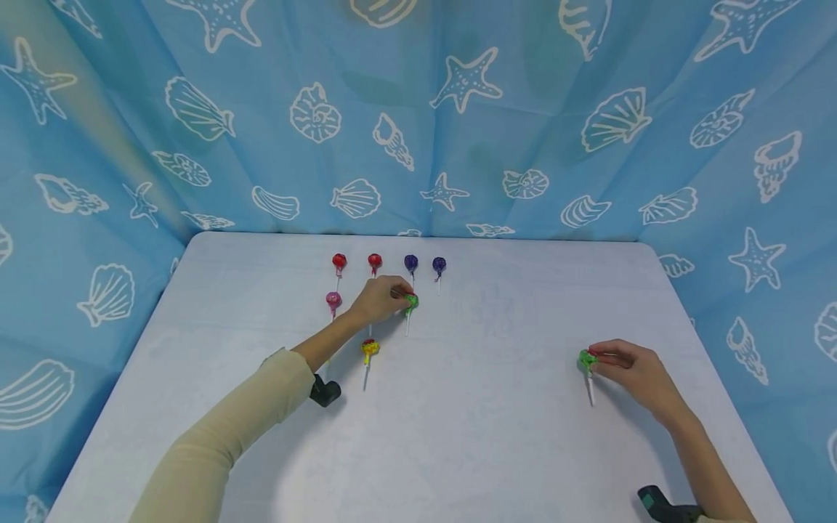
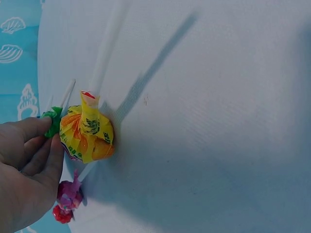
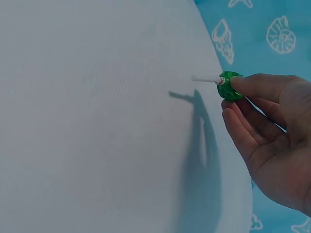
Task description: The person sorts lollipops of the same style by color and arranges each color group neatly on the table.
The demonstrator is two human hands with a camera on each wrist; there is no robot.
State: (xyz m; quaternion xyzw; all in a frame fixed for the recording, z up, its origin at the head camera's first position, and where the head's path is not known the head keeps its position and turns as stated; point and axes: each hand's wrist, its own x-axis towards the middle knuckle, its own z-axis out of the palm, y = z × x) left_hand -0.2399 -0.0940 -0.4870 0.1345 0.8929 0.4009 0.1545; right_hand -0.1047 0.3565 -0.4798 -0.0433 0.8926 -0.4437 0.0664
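Observation:
My left hand (image 1: 382, 299) pinches a green-wrapped lollipop (image 1: 411, 301) by its head, just below the purple lollipops; its stick points toward me. At the right, my right hand (image 1: 631, 370) holds another green lollipop (image 1: 586, 359) between thumb and fingers. In the right wrist view that lollipop (image 3: 228, 86) casts a shadow on the cloth, its white stick pointing left. A yellow lollipop (image 1: 370, 348) lies below my left wrist, and it looms large in the left wrist view (image 2: 90, 133). A pink lollipop (image 1: 333, 300) is left of that hand, its stick partly covered by the forearm.
Two red lollipops (image 1: 338, 261) and two purple lollipops (image 1: 410, 263) form a row near the far edge of the white table (image 1: 484, 407). A blue curtain with shell prints (image 1: 418, 109) surrounds the back and sides.

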